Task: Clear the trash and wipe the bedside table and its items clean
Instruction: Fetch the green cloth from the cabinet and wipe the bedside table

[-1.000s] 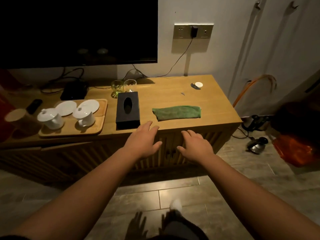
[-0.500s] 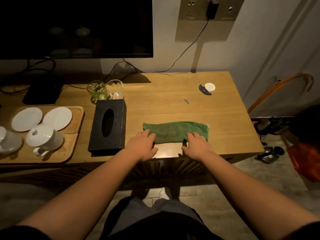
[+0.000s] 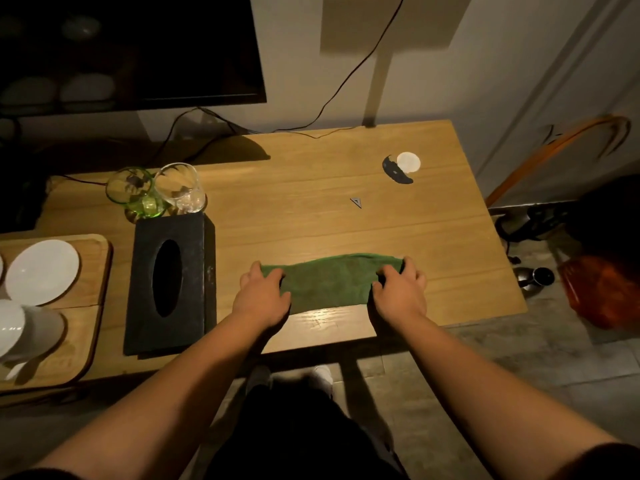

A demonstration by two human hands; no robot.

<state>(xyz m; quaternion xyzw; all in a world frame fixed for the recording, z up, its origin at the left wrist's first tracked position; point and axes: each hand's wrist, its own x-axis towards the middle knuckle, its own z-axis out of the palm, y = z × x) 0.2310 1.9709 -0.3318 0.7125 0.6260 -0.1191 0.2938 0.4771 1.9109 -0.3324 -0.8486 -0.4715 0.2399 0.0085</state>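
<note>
A folded green cloth [image 3: 329, 280] lies near the front edge of the wooden table [image 3: 311, 188]. My left hand [image 3: 261, 296] grips its left end and my right hand [image 3: 398, 292] grips its right end, fingers curled over the fabric. Farther back on the table lie a small grey scrap [image 3: 356, 202], a white round lid [image 3: 408, 161] and a dark curved scrap [image 3: 394, 171] beside it.
A black tissue box [image 3: 169, 282] stands left of the cloth, with a green glass [image 3: 133, 192] and a clear glass [image 3: 180, 187] behind it. A wooden tray [image 3: 90, 306] with white saucers and cups sits far left. A dark TV screen hangs above; an orange bag [image 3: 602, 289] rests on the floor.
I have stepped closer and the view tilted down. Both hands moved forward from the table's front edge onto the cloth and closed on its two ends.
</note>
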